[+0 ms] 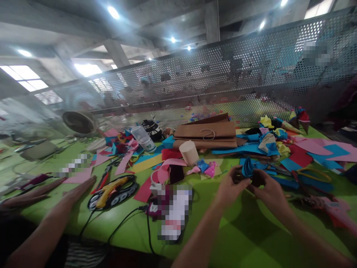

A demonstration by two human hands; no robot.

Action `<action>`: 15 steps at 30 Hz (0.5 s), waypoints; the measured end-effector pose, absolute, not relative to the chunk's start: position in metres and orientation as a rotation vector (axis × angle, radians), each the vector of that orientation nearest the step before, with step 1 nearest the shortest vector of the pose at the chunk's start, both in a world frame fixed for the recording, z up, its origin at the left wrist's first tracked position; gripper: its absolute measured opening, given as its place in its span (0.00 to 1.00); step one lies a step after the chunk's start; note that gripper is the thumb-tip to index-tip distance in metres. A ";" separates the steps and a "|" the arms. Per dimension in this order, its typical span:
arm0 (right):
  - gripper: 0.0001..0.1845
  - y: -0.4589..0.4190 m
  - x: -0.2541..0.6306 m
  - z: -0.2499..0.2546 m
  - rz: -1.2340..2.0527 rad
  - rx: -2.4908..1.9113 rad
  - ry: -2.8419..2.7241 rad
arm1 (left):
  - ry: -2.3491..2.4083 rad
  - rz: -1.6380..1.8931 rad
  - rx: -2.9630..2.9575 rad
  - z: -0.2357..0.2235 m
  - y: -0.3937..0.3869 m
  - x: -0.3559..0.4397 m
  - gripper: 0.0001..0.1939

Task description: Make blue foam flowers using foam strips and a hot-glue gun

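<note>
My left hand (230, 186) and my right hand (269, 190) meet over the green table (231, 230), both with fingers closed around a small blue rolled felt piece (247, 167) with a dark part beneath it. The blue roll sticks up between my thumbs. Just beyond my hands lie small pink and blue felt scraps (206, 167) and a beige cup-shaped roll (189, 152).
Another person's hands (78, 190) rest flat at the left. A yellow glue gun (113, 190) on a dark pad with black cords lies nearby, beside red-handled scissors (102, 180). Brown bags (208, 134), felt sheets (320, 150) and a perforated metal screen (223, 82) fill the back.
</note>
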State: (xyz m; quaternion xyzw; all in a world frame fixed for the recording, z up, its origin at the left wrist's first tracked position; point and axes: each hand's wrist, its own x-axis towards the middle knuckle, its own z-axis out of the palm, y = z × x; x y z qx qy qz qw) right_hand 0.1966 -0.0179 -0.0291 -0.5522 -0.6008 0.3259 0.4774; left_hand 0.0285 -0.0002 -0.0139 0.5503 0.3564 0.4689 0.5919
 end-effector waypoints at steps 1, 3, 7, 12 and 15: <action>0.26 -0.019 0.198 -0.027 0.794 -1.333 -1.463 | 0.820 1.117 1.250 -0.014 0.000 0.028 0.27; 0.27 -0.022 0.200 -0.022 0.724 -1.295 -1.448 | 0.808 1.163 1.209 -0.015 0.002 0.027 0.28; 0.16 -0.031 0.201 -0.009 0.475 -1.227 -1.478 | 0.750 1.171 1.148 -0.013 0.005 0.025 0.30; 0.12 -0.039 0.228 0.005 0.279 -1.262 -1.611 | 0.672 1.207 1.130 -0.007 0.001 0.026 0.33; 0.16 -0.053 0.267 0.004 0.241 -1.438 -1.561 | 0.709 1.224 1.168 -0.005 -0.002 0.025 0.28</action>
